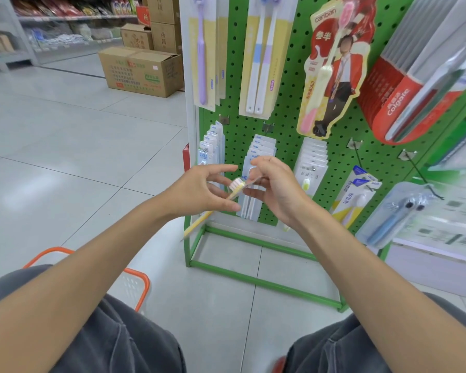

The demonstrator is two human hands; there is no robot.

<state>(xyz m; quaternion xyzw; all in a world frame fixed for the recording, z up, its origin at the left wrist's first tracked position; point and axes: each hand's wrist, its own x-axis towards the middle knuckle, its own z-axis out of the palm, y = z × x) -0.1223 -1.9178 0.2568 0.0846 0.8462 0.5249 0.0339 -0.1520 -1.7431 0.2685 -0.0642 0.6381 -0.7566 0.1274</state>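
Toothbrush pack (pixel 236 186) aslant in both grips, left hand (pixel 199 192) lower, right hand (pixel 277 191) at head

The pale grey tiled floor (pixel 65 146) carries a green perforated metal display rack (pixel 287 106) hung with carded toothbrush packs (pixel 258 63). Left of the rack stands an orange-rimmed white plastic basket (pixel 131 288). Behind the rack sit brown cardboard boxes (pixel 140 71).

The head-worn camera looks forward and down, close over the left hand (pixel 199 191) and right hand (pixel 277 191).
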